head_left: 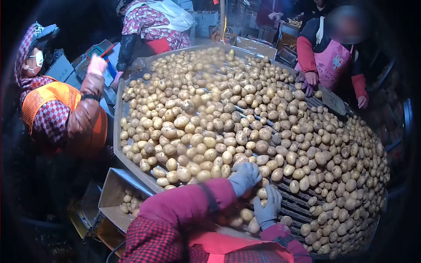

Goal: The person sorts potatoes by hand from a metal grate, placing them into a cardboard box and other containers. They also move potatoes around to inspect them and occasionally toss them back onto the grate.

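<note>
A wide roller table carries a thick layer of small yellow potatoes. My left hand, in a grey glove with a magenta sleeve, lies curled over potatoes at the near edge of the pile; its palm is hidden. Just below and to its right, my right hand, also grey-gloved, rests with fingers spread on a few potatoes and the bare black rollers.
A chute box with several potatoes hangs below the table's near-left edge. One person in an orange vest stands at the left, another in a floral top at the back, and a third in a pink apron at the right, gloved hand on the table rim.
</note>
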The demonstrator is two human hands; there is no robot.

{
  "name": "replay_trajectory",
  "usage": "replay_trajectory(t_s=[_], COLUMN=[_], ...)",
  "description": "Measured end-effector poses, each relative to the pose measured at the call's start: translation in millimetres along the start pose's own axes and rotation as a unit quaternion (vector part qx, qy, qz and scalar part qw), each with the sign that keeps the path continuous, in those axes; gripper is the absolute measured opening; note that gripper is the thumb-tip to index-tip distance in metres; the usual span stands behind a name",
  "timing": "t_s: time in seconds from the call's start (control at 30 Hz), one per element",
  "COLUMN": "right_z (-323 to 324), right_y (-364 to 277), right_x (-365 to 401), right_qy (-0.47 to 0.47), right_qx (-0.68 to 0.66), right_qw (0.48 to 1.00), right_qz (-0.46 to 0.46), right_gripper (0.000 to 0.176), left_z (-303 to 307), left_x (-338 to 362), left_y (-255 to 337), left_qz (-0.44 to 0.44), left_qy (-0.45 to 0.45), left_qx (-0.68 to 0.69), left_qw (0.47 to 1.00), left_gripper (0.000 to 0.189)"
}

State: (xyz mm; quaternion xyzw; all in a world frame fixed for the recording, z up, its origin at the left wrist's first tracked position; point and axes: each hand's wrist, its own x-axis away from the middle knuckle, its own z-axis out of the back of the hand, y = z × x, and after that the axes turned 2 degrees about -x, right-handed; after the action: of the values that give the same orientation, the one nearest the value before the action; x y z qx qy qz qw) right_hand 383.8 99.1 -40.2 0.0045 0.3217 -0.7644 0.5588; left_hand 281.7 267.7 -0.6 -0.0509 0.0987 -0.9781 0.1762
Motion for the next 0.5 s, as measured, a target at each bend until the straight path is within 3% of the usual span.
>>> replay_trajectory(t_s=[0.1, 0.23, 0.3, 0.4, 0.5], right_z=[1.4, -5.8, -5.8, -0.4, -6.4], right_y=[1.8, 9.3, 9.9, 1.2, 8.1], right_x=[-1.8, 3.4, 4.1, 1.2, 3.1], right_qy=[-0.008, 0.008, 0.014, 0.008, 0.015], right_qx=[0.013, 0.006, -0.002, -0.005, 0.005], right_qw=[1.000, 1.000, 1.000, 1.000, 1.000], right_qz=[-0.004, -0.007, 0.001, 0.006, -0.004], right_gripper=[0.064, 0.068, 0.066, 0.063, 0.059], left_z=[41.4, 13.9, 9.4, 13.2, 20.7], left_x=[-4.9, -6.6, -5.2, 14.5, 88.6], left_y=[-6.5, 6.2, 5.1, -13.3, -20.2], left_qz=[0.017, 0.075, 0.072, 0.112, 0.162], left_qy=[-0.096, 0.012, 0.016, 0.041, 0.159], left_qx=[0.072, 0.069, 0.102, 0.316, 0.478], left_qw=[0.993, 0.995, 0.992, 0.941, 0.849], left_gripper=[0.038, 0.025, 0.020, 0.041, 0.065])
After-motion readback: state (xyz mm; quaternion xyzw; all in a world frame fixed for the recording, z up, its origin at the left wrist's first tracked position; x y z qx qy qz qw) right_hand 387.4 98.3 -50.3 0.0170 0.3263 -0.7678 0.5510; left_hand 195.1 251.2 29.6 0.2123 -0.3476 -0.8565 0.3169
